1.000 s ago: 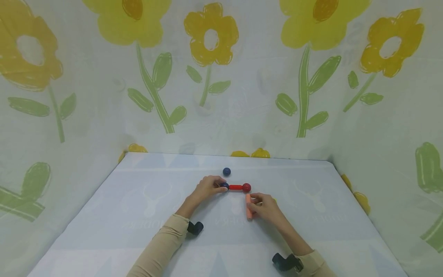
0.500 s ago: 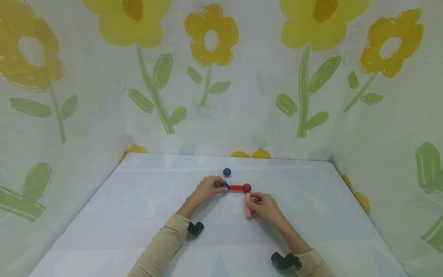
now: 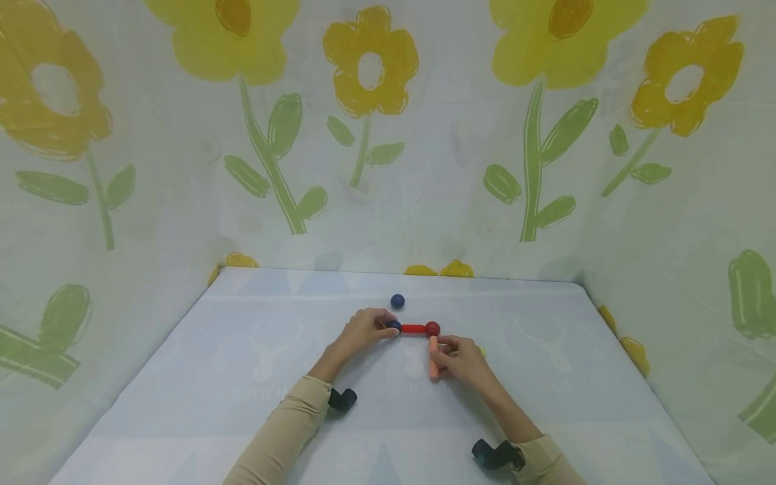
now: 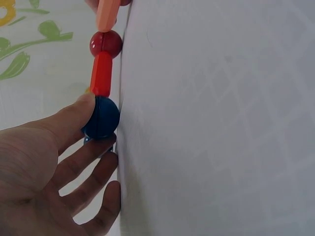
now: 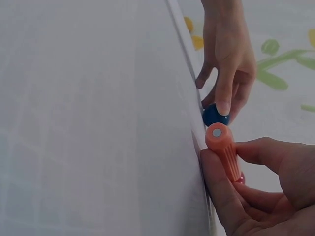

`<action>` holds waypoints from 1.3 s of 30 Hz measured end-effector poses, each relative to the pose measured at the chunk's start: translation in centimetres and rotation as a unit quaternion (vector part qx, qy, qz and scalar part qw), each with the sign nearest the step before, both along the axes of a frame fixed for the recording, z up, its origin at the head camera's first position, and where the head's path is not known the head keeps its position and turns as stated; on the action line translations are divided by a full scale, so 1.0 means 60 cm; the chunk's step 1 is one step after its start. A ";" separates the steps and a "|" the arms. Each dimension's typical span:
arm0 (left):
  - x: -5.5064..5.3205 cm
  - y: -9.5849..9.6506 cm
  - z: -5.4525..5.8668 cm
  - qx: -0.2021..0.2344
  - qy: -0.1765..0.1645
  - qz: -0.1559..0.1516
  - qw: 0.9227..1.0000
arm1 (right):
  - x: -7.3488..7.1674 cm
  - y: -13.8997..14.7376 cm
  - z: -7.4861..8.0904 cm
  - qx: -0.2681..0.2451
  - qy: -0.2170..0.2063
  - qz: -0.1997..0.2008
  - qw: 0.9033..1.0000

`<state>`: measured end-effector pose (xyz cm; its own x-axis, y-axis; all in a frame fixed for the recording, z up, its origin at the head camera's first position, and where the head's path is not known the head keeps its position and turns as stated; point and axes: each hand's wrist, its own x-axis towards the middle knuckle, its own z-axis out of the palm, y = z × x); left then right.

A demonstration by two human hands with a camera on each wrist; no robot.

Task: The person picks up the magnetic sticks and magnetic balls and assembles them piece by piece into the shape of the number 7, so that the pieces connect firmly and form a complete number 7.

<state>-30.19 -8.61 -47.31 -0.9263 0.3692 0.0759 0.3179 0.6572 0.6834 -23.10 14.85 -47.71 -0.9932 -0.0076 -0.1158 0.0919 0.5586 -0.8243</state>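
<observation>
Thumb and fingers of my left hand (image 3: 364,329) pinch a dark blue ball (image 4: 102,118) on the table. From that ball a red rod (image 3: 413,329) runs right to a red ball (image 3: 432,329), the three joined in a row. My right hand (image 3: 465,362) pinches a salmon-coloured rod (image 3: 433,367), which points away from me at a right angle to the red one. Its far end meets the red ball. A small round metal disc (image 5: 216,132) shows in the rod's near end in the right wrist view.
Another dark blue ball (image 3: 397,301) lies loose behind the row. Something yellow-green (image 3: 482,351) peeks out beyond my right hand, mostly hidden. The white table (image 3: 242,337) ends at a flower-printed curtain (image 3: 424,202) at the back and sides.
My right hand has moved slightly away from me and left, bringing the salmon-coloured rod up to the red ball. The left hand stays on the blue ball.
</observation>
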 end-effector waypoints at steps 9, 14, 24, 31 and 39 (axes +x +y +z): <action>-0.001 0.000 -0.003 0.002 0.001 0.000 1.000 | -0.003 0.001 -0.005 -0.003 0.002 0.001 1.000; 0.001 0.000 0.000 0.003 -0.001 0.000 1.000 | -0.003 0.000 -0.006 -0.010 0.000 -0.002 1.000; 0.000 -0.001 -0.003 -0.001 0.001 -0.001 1.000 | -0.003 0.000 -0.004 -0.002 0.011 0.004 1.000; 0.000 0.001 -0.003 -0.003 0.002 0.002 1.000 | -0.004 0.000 -0.003 0.000 0.008 -0.004 1.000; 0.002 0.002 -0.002 -0.003 -0.003 0.007 1.000 | -0.004 0.002 -0.005 0.003 0.016 -0.001 1.000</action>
